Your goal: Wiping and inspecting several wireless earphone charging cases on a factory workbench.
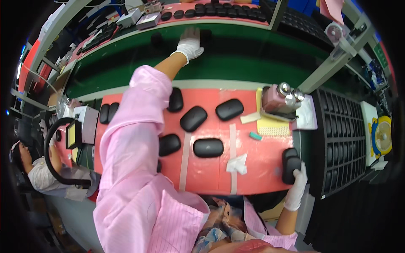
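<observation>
My left hand (190,46), in a white glove, reaches far out over the green conveyor belt (253,55). Its blurred fingers look stretched out, close beside a dark rounded case (206,35); another dark case (157,39) sits to its left. Down at the mat's right edge, my right hand (297,187), gloved too, has its fingers around a black rounded case (291,170). A second black case (290,152) touches that one on its far side. Several similar cases, such as one at the middle (208,148), lie on the pink mat (261,168); my left sleeve partly covers some.
A tray with metal-topped pump bottles (278,99) stands at the mat's back right, near a green block (255,135) and crumpled tissue (238,163). Right of it rises a black slotted rack (344,139). A metal post (333,63) slants above. Another person (46,173) works at left.
</observation>
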Available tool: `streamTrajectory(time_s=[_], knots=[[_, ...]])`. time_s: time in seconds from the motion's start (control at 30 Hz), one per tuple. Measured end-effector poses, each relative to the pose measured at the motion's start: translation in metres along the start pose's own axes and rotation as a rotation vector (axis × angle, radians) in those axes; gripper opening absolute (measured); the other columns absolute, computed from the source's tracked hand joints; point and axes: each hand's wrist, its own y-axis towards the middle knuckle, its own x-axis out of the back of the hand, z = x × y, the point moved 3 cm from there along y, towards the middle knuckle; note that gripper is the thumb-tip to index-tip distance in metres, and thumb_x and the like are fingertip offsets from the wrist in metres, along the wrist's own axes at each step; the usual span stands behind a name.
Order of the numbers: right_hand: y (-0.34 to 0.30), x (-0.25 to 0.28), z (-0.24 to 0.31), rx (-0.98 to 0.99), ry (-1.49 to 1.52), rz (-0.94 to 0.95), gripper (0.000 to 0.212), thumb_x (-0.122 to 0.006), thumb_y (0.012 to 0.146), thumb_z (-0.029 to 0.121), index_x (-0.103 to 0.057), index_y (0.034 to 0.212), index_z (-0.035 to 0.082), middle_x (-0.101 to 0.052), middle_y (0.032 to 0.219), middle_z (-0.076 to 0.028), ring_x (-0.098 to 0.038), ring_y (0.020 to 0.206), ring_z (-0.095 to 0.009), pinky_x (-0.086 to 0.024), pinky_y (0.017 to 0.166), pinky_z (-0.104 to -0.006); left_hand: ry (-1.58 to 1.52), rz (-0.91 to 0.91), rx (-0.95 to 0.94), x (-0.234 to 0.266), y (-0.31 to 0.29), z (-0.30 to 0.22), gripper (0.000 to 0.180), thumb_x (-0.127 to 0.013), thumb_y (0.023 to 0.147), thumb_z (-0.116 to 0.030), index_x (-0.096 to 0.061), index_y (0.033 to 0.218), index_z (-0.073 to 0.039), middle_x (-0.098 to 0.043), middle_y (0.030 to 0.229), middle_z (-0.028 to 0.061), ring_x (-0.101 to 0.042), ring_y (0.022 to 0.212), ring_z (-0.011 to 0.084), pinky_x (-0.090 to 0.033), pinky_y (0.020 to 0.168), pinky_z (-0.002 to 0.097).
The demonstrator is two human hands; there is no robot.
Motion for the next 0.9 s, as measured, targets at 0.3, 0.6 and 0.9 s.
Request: streamTrajectory(time_s=[0.3,0.6,0.9], knots=[[-0.009,-0.037,0.038,0.120,-0.514,0.166,0.052,-0.046,0.077,0.003,-0.044,0.129,-0.005,-0.043,0.131,-0.012,-0.040,0.121,-0.022,-0.028,0.106,-0.0283,-0.301,0.073,0.325,-0.092,0.065,0.087,0.091,-0.070,0.076,-0.045,-0.029,0.149,-0.008,-0.027,0.154,0.0162,-0.030,0.140,0.0351,-0.027,0.113,0.0490],[-0.005,-0.033,0.059,0.087,-0.524,0.174,0.039,-0.059,0.068,0.009,-0.056,0.104,-0.006,-0.040,0.138,-0.027,-0.042,0.125,-0.043,-0.032,0.108,-0.0431,0.250,0.174,0.357,-0.094,0.023,0.188,0.049,-0.046,0.095,-0.017,-0.050,0.135,-0.046,-0.047,0.144,0.0115,-0.045,0.131,0.0364,-0.027,0.110,0.0530],[0.010,0.030,0.058,0.388,-0.564,-0.064,0.035,-0.064,0.072,0.014,-0.056,0.098,-0.006,-0.039,0.138,-0.029,-0.043,0.124,-0.044,-0.036,0.105,-0.0455,-0.512,0.119,0.520,0.000,-0.064,0.137,0.088,-0.075,0.072,-0.052,-0.051,0.133,0.005,-0.047,0.138,0.0252,-0.047,0.127,0.0348,-0.033,0.108,0.0373]])
